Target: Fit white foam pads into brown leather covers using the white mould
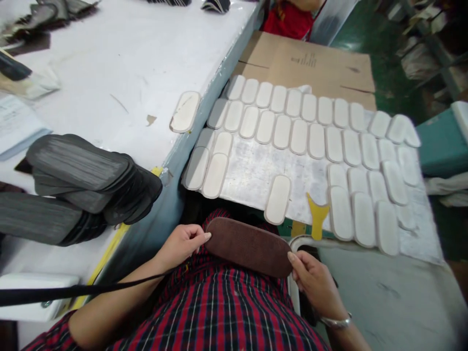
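Between my two hands, above my lap, stretches a long brown leather piece with rounded ends. My left hand pinches its left end between thumb and fingers. At the right end, my right hand grips the edge with the thumb on top. Just beyond the leather, a single white oval pad lies at the near edge of a metal sheet. Beside that pad sits a yellow forked piece. Rows of similar white pads cover much of the sheet.
On the white table at left, dark grey oval pieces are stacked near the edge, and one white pad lies farther back. Flat cardboard extends behind the sheet. A grey surface is at right; a person in red is beyond.
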`<state>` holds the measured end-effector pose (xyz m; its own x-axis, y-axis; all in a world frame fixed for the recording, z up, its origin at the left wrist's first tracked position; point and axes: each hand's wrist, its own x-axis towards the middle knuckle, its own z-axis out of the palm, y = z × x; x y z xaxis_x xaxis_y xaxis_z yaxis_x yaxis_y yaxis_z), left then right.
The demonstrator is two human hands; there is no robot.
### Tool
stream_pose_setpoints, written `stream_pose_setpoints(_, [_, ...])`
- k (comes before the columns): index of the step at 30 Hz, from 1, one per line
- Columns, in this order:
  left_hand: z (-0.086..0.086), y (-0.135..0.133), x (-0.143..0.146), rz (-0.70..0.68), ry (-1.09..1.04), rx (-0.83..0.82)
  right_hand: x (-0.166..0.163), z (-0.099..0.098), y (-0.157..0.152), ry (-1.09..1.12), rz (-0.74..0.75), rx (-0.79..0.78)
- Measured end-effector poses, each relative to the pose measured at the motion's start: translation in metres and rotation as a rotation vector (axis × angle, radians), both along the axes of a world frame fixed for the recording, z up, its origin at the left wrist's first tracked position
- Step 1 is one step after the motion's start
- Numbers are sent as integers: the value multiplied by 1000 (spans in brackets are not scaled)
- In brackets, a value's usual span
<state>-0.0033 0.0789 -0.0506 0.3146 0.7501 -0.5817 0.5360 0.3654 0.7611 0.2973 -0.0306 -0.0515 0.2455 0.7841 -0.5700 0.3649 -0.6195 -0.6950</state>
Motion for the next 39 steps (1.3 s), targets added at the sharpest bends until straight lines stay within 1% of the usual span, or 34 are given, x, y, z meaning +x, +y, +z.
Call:
stream_pose_setpoints(4, [3,3,-1,-33,-9,21,-2,2,2,36,-19,-29])
stream_pose_setpoints(11, [10,8,-3,-127,-22,50,-3,6,0,28,-34,-24])
stream_pose_setpoints(14, [9,8,-5,-160,-20,88,-4,6,-1,13,-34,-9])
stream_pose_setpoints(19, [3,9,-7,-232,28,216,-5,4,-2,-4,-39,25])
stream_pose_setpoints(22, [0,11,-10,-249,63,254,-7,4,-2,-5,-40,30])
stream_pose_setpoints(24, [0,15,-15,-207,76,253,-8,4,-3,-8,-38,28])
stream_pose_setpoints(26, [1,20,-21,-75,80,277,-8,4,-3,-11,-33,27])
stream_pose_setpoints(28, [6,27,-26,75,86,377,-8,4,-3,-8,-31,35])
stream_pose_setpoints(29, [10,31,-26,109,91,449,-8,4,-2,0,-34,42])
stream_pose_setpoints(30, [15,35,-25,97,94,521,-8,3,-2,10,-40,51])
stream_pose_setpoints(31, [20,39,-22,37,94,588,-8,3,-2,18,-49,61])
stream_pose_setpoints(32, [24,42,-16,-67,87,652,-8,2,-1,24,-59,73])
stream_pose_setpoints(35, [35,48,15,-482,28,839,-8,2,-2,35,-75,103])
stream_pose_setpoints(37, [36,45,43,-744,3,942,-8,2,-2,55,-82,117])
stream_pose_setpoints(39, [32,36,71,-941,12,996,-6,2,-2,91,-112,114])
